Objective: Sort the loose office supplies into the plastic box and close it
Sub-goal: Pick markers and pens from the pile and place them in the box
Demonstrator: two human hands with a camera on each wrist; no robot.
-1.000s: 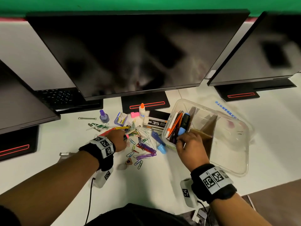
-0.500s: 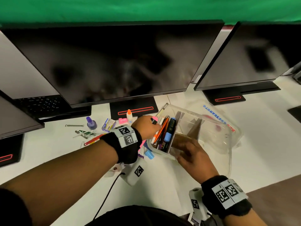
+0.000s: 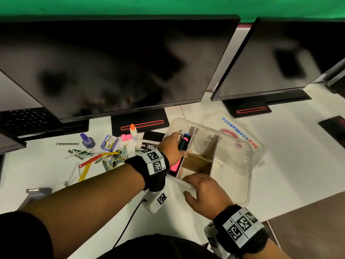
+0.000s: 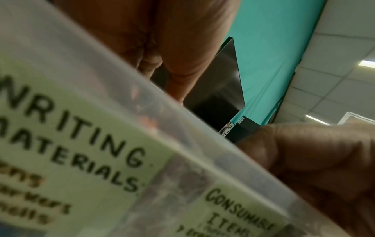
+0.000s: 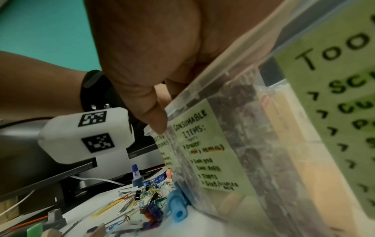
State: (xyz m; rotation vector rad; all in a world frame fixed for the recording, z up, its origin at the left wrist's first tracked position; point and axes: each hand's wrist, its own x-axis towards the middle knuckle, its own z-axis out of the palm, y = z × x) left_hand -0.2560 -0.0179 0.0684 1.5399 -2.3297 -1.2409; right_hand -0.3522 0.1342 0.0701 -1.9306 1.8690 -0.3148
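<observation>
The clear plastic box (image 3: pixel 249 165) stands open on the white desk, split by cardboard dividers (image 3: pixel 212 152). Green labels show on its wall (image 4: pixel 85 160) (image 5: pixel 205 144). My left hand (image 3: pixel 172 146) (image 4: pixel 162 40) reaches into the left compartment among pens and a blue-black marker (image 3: pixel 183 143). A pink highlighter (image 3: pixel 175 167) lies under that hand; its fingers are hidden, so I cannot tell whether they hold it. My right hand (image 3: pixel 201 187) (image 5: pixel 152 64) grips the box's near rim, thumb outside. Loose paper clips (image 3: pixel 115 157) (image 5: pixel 150 192) lie left of the box.
The box's lid (image 3: pixel 248 131) lies behind it. Left of the box are a glue bottle (image 3: pixel 133 132), purple ink bottle (image 3: pixel 87 141), staple box (image 3: pixel 109 145), pink eraser (image 3: pixel 125 137) and coloured strips (image 3: pixel 89 161). Monitors (image 3: pixel 112 62) stand close behind. A blue tube (image 5: pixel 176 206) lies against the box.
My left hand picked up the pink highlighter from the pile and carried it right into the box's left compartment. My right hand drew back from inside the box to its near rim.
</observation>
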